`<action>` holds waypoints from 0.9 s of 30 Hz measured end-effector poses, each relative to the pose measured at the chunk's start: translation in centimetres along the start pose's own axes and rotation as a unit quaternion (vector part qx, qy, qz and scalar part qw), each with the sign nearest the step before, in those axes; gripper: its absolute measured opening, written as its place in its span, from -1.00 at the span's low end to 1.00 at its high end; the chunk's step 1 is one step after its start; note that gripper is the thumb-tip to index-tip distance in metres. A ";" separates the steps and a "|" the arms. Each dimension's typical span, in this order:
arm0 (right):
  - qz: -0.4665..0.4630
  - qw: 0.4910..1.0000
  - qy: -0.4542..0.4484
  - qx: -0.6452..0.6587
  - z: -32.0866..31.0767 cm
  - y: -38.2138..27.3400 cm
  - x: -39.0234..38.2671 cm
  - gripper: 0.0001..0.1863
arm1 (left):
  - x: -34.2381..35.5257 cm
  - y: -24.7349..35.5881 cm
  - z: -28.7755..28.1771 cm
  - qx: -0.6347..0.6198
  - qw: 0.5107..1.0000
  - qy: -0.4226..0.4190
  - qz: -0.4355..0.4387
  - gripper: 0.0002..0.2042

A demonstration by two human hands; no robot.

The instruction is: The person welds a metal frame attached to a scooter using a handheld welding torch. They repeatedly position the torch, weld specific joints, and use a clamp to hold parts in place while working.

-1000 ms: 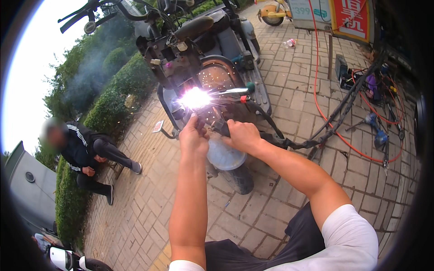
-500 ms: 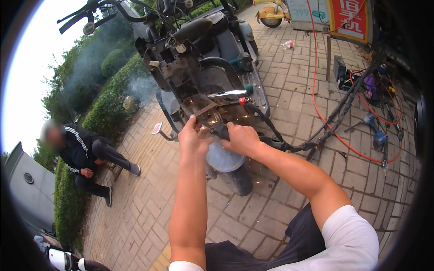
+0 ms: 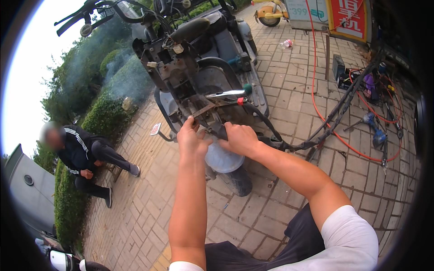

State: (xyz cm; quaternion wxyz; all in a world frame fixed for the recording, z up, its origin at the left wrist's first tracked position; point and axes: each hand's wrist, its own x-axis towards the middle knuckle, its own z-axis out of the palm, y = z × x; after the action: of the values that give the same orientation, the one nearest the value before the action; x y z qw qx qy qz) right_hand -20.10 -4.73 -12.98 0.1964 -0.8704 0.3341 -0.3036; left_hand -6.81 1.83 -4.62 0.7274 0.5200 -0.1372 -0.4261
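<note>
A stripped three-wheeled electric vehicle [image 3: 181,67] stands in front of me, its bare front frame exposed. My left hand [image 3: 192,139] has its fingertips on the lower end of a rusty flat metal strip [image 3: 205,109] on that frame; its other fingers are blurred. Closed around the black handle of a welding electrode holder [image 3: 219,131] is my right hand [image 3: 242,139], just right of the left. The holder's tip points into the frame, and its contact point is hidden. Below both hands sits the pale front mudguard [image 3: 224,159] over the front wheel [image 3: 238,180].
Thick black cables [image 3: 334,122] and an orange hose [image 3: 316,90] run across the paving at right, near a blue power tool [image 3: 377,133]. A red-marked clamp [image 3: 241,101] hangs on the frame. One person [image 3: 81,153] sits by the hedge [image 3: 113,86] at left.
The sparks around my hands and the bright glow at the joint are gone. Smoke has drifted over the hedge. My hands have barely moved.
</note>
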 end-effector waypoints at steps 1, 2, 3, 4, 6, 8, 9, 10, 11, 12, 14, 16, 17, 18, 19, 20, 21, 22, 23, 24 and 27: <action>-0.002 1.000 0.003 0.001 0.1 0.0 0.0 -0.50 | 0.0 0.0 0.0 0.002 1.000 0.000 0.001 -0.49; -0.001 1.000 0.005 0.000 0.1 0.1 0.0 -0.50 | 0.0 0.0 -0.1 0.004 1.000 0.000 0.002 -0.49; -0.001 1.000 0.006 -0.001 0.2 0.1 0.0 -0.49 | 0.0 0.0 -0.1 0.004 1.000 -0.002 0.003 -0.49; -0.001 1.000 0.007 -0.002 0.2 0.1 0.0 -0.49 | 0.0 0.0 -0.2 0.004 1.000 -0.004 0.004 -0.49; -0.006 1.000 0.006 -0.001 0.2 0.2 0.1 -0.49 | 0.0 0.0 -0.2 0.005 1.000 -0.006 0.006 -0.49; -0.009 1.000 0.005 0.000 0.2 0.3 0.1 -0.49 | -0.1 0.0 -0.1 0.008 1.000 -0.007 0.007 -0.49; -0.009 1.000 0.005 0.001 0.2 0.3 0.1 -0.49 | -0.1 0.0 -0.1 0.001 1.000 -0.001 0.005 -0.49; -0.010 1.000 0.005 0.003 0.3 0.3 0.1 -0.49 | -0.2 0.1 -0.1 0.003 1.000 -0.011 0.006 -0.49; -0.012 1.000 0.009 0.004 0.5 0.4 0.2 -0.49 | -0.3 0.2 -0.1 0.006 1.000 -0.013 0.007 -0.49; -0.013 1.000 0.013 0.005 0.6 0.4 0.2 -0.49 | -0.4 0.1 0.0 0.007 1.000 -0.015 0.008 -0.49; -0.013 1.000 0.016 0.003 0.8 0.5 0.2 -0.49 | -0.6 0.1 0.1 0.007 1.000 -0.018 0.010 -0.49; -0.010 1.000 0.016 0.001 0.9 0.4 0.1 -0.49 | -0.5 0.1 0.1 0.008 1.000 -0.019 0.012 -0.50; -0.009 1.000 0.014 0.000 0.8 0.4 0.2 -0.49 | -0.3 0.0 -0.1 0.008 1.000 -0.019 0.013 -0.50; -0.007 1.000 0.012 0.000 0.8 0.4 0.2 -0.49 | -0.2 -0.1 -0.1 0.008 1.000 -0.020 0.013 -0.50; -0.006 1.000 0.009 0.000 0.7 0.4 0.2 -0.49 | -0.2 -0.1 -0.2 0.008 1.000 -0.021 0.011 -0.50; -0.005 1.000 0.011 0.000 0.9 0.4 0.2 -0.49 | -0.1 -0.2 -0.3 0.008 1.000 -0.023 0.010 -0.50; -0.004 1.000 0.014 0.000 0.9 0.3 0.2 -0.50 | -0.1 -0.1 -0.3 0.008 1.000 -0.026 0.009 -0.51; -0.003 1.000 0.018 0.000 1.0 0.3 0.2 -0.50 | 0.0 -0.1 -0.3 0.005 1.000 -0.023 0.009 -0.51; 0.000 1.000 0.012 0.004 1.0 0.3 0.2 -0.50 | 0.2 -0.1 -0.5 0.003 1.000 -0.021 0.009 -0.51; 0.003 1.000 0.005 0.007 0.8 0.1 0.2 -0.50 | 0.1 -0.1 -0.5 0.000 1.000 -0.019 0.009 -0.51; 0.003 1.000 0.000 0.008 0.7 0.1 0.2 -0.51 | 0.1 -0.1 -0.4 0.003 1.000 -0.013 0.011 -0.52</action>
State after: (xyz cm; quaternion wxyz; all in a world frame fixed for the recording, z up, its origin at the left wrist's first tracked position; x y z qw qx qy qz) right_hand -19.57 -4.82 -13.50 0.2049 -0.8677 0.3344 -0.3054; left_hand -6.59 2.02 -4.89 0.7285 0.5153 -0.1537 -0.4245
